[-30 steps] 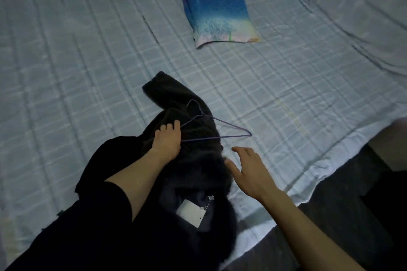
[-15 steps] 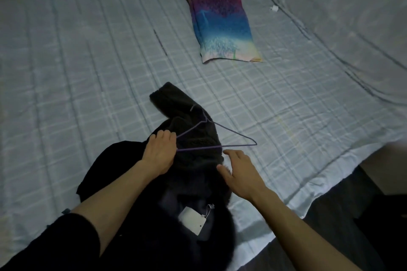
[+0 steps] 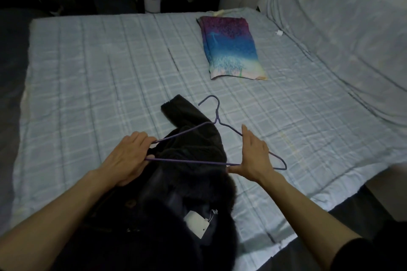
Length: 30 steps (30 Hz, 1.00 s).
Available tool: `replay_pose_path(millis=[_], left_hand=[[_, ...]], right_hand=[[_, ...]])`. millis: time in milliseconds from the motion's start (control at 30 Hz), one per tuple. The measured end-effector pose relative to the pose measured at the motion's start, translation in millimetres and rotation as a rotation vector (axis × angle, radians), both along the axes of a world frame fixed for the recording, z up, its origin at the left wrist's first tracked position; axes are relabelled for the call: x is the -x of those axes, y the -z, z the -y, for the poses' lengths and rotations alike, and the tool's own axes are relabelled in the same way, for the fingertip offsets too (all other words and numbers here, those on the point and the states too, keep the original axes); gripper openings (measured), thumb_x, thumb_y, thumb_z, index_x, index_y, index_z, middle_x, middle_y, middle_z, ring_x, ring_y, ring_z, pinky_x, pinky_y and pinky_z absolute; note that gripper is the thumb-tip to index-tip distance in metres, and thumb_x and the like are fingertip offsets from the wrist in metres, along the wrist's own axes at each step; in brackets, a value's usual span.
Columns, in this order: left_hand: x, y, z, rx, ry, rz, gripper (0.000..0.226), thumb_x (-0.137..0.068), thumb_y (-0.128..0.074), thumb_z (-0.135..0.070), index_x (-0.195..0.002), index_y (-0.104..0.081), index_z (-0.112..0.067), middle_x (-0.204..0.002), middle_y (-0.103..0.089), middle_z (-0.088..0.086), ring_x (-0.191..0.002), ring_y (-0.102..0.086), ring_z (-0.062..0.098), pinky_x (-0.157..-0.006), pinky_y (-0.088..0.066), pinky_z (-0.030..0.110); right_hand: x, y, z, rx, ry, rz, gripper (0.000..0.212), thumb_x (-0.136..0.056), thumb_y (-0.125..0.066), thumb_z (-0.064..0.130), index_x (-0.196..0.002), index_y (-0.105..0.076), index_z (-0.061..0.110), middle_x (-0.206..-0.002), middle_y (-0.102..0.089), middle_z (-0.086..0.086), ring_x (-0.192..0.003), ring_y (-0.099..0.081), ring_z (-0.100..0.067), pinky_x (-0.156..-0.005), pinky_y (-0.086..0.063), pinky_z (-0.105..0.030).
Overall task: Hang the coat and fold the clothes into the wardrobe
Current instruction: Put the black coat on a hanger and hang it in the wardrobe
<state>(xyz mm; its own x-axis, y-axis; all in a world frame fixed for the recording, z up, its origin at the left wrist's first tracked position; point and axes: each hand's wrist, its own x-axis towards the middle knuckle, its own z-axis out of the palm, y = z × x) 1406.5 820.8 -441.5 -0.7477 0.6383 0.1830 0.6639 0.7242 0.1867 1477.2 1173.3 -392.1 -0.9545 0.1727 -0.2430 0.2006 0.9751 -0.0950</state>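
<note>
Hanger [image 3: 189,161] has swung round, hook now pointing away — left grip [image 3: 130,156] curls round its left end, right grip [image 3: 253,156] pinches the right side, above the coat [image 3: 193,145] on the bed [image 3: 88,72].

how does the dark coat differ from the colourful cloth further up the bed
The dark coat is near-black and fuzzy; the colourful cloth fades from purple through blue to pale. The coat lies rumpled at the near bed edge; the cloth is folded flat, farther off. The left hand and right hand hold a purple hanger over the coat; nothing touches the cloth. Both lie on the checked bed.
</note>
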Motion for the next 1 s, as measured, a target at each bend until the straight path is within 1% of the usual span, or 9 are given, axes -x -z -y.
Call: replay_pose_path(millis=[33,67,200,300,400,500,567,733,1000], left_hand=[[-2,-1,4,-0.014,-0.013,-0.001,0.041,-0.091,-0.044,-0.041,-0.120,-0.053,-0.013,-0.101,-0.052,0.001,-0.087,-0.048,0.022,-0.074,-0.042,0.036],[-4,-2,7,-0.023,-0.022,0.002,0.041,-0.091,-0.044,-0.041,-0.119,-0.053,-0.013,-0.101,-0.052,0.001,-0.087,-0.047,0.022,-0.074,-0.042,0.036],[-11,-3,13,-0.019,-0.027,0.019,0.040,-0.090,-0.044,-0.040,-0.120,-0.053,-0.014,-0.101,-0.052,0.001,-0.086,-0.047,0.021,-0.074,-0.042,0.035],[-10,-7,11,-0.007,-0.061,0.025,0.038,-0.088,-0.048,-0.038,-0.118,-0.054,-0.015,-0.101,-0.053,0.001,-0.087,-0.049,0.021,-0.073,-0.041,0.035],[-12,-11,2,0.050,-0.110,0.075,0.047,-0.080,-0.072,-0.033,-0.121,-0.057,-0.015,-0.106,-0.055,0.003,-0.092,-0.055,0.025,-0.074,-0.043,0.037],[-22,-16,-9,0.059,-0.186,0.131,0.073,-0.073,-0.078,-0.037,-0.137,-0.050,-0.014,-0.126,-0.054,0.008,-0.113,-0.053,0.031,-0.088,-0.046,0.044],[-32,-20,-14,0.038,-0.238,0.137,0.084,-0.073,-0.079,-0.038,-0.144,-0.044,-0.013,-0.139,-0.048,0.010,-0.126,-0.046,0.032,-0.097,-0.044,0.049],[-63,-24,-16,0.006,-0.347,0.148,0.072,-0.079,-0.075,-0.036,-0.140,-0.048,-0.011,-0.142,-0.047,0.013,-0.129,-0.045,0.034,-0.098,-0.044,0.050],[-116,-31,-48,0.024,-0.426,0.203,0.057,-0.084,-0.065,-0.039,-0.133,-0.054,-0.013,-0.135,-0.051,0.011,-0.121,-0.048,0.033,-0.095,-0.045,0.048]], right_hand=[[0,-2,-1,-0.003,-0.001,-0.006,0.144,-0.056,-0.081,0.071,-0.155,0.007,0.013,-0.153,-0.032,-0.016,-0.137,-0.035,-0.034,-0.114,-0.031,-0.046],[-1,-4,0,-0.003,-0.001,-0.016,0.142,-0.056,-0.082,0.069,-0.155,0.002,0.011,-0.145,-0.040,-0.014,-0.129,-0.043,-0.031,-0.110,-0.036,-0.043],[-10,-8,1,0.021,-0.019,-0.066,0.124,-0.057,-0.083,0.063,-0.150,-0.020,0.012,-0.132,-0.043,-0.011,-0.116,-0.046,-0.027,-0.100,-0.043,-0.037],[-17,-9,2,0.023,-0.017,-0.087,0.115,-0.057,-0.082,0.065,-0.145,-0.029,0.015,-0.127,-0.045,-0.009,-0.111,-0.047,-0.026,-0.096,-0.045,-0.037],[-27,-10,4,-0.001,0.017,-0.102,0.114,-0.056,-0.081,0.064,-0.145,-0.030,0.015,-0.128,-0.045,-0.008,-0.112,-0.048,-0.027,-0.096,-0.045,-0.038],[-40,-10,6,-0.020,0.062,-0.115,0.113,-0.056,-0.078,0.069,-0.143,-0.032,0.013,-0.128,-0.046,-0.008,-0.113,-0.049,-0.027,-0.095,-0.045,-0.038],[-50,-8,7,-0.035,0.106,-0.115,0.113,-0.055,-0.076,0.072,-0.141,-0.034,0.012,-0.126,-0.048,-0.007,-0.110,-0.051,-0.025,-0.091,-0.045,-0.037],[-80,0,-1,-0.033,0.206,-0.113,0.113,-0.052,-0.081,0.064,-0.138,-0.033,0.010,-0.124,-0.049,-0.008,-0.103,-0.056,-0.025,-0.081,-0.047,-0.035],[-126,1,-19,0.165,0.289,-0.138,0.119,-0.051,-0.085,0.062,-0.141,-0.026,0.011,-0.128,-0.045,-0.011,-0.102,-0.059,-0.026,-0.076,-0.053,-0.036]])
